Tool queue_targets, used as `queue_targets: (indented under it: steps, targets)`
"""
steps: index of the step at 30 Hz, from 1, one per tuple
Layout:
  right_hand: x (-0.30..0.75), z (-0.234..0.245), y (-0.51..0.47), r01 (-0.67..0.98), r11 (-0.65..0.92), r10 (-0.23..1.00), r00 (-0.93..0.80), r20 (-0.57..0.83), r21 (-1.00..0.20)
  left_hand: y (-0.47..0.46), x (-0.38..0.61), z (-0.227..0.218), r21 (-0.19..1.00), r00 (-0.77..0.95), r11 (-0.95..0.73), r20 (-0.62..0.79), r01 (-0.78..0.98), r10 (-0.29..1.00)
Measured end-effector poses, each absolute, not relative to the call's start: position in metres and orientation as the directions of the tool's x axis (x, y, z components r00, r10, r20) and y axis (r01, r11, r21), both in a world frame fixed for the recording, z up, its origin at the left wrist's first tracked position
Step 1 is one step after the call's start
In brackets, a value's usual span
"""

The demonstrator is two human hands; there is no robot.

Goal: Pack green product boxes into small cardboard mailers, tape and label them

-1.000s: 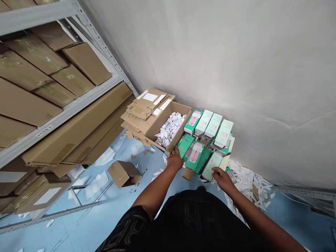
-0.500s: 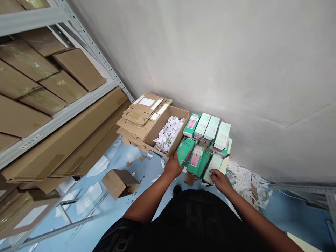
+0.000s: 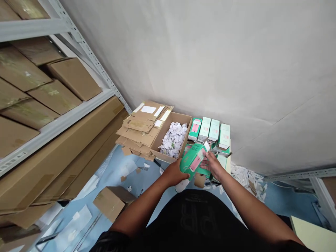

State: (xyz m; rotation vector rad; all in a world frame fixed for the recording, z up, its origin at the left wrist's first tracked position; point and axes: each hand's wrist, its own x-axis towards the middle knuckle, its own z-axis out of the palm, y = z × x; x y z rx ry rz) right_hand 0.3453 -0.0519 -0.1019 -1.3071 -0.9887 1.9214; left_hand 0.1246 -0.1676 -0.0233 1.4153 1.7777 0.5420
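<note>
My left hand (image 3: pixel 175 173) is wrapped round the near end of a green carton (image 3: pixel 193 157) with a pink panel, lifted and tilted above the other cartons. A white flap sticks out at its far end. Close beside that end is my right hand (image 3: pixel 213 165), fingers apart; whether the thumb touches the flap I cannot tell. Behind stands a row of pale green cartons (image 3: pixel 214 129) and one darker green carton (image 3: pixel 195 128). More green cartons lie partly hidden under my hands.
Left of the cartons is an open cardboard box (image 3: pixel 185 120) of crumpled white paper (image 3: pixel 174 138), with flattened cardboard (image 3: pixel 139 122) beside it. A shelf rack (image 3: pixel 90 99) of brown boxes lines the left. Paper strips (image 3: pixel 249 180) and an open box (image 3: pixel 110 203) lie on the blue floor.
My left hand has raised the green carton from among the others and tilted it. My right hand has left the pale carton at the right and moved over to the lifted one.
</note>
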Motion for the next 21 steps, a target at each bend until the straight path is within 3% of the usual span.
queue_targets:
  steps: [7, 12, 15, 18, 21]
  targets:
    - [0.324, -0.094, -0.057, -0.285, -0.49, 0.871, -0.167, -0.461, -0.824, -0.151, 0.115, -0.016, 0.814, 0.192, 0.207, -0.361, 0.543, 0.913]
    - [0.349, -0.099, -0.057, -0.331, -0.464, 0.88, -0.071, -0.469, -0.822, -0.139, 0.126, -0.016, 0.792, 0.282, 0.182, -0.407, 0.583, 0.869]
    - [0.376, -0.101, -0.061, -0.327, -0.471, 0.868, -0.011, -0.496, -0.819, -0.136, 0.141, -0.017, 0.866, 0.369, 0.209, -0.396, 0.454, 0.841]
    - [0.408, -0.098, -0.069, -0.388, -0.433, 0.873, 0.045, -0.486, -0.814, -0.14, 0.165, -0.021, 0.954, 0.436, 0.232, -0.294, 0.19, 0.851]
    - [0.443, -0.089, -0.083, -0.431, -0.38, 0.883, 0.094, -0.46, -0.818, -0.146, 0.204, -0.026, 0.995, 0.495, 0.031, -0.075, 0.098, 0.866]
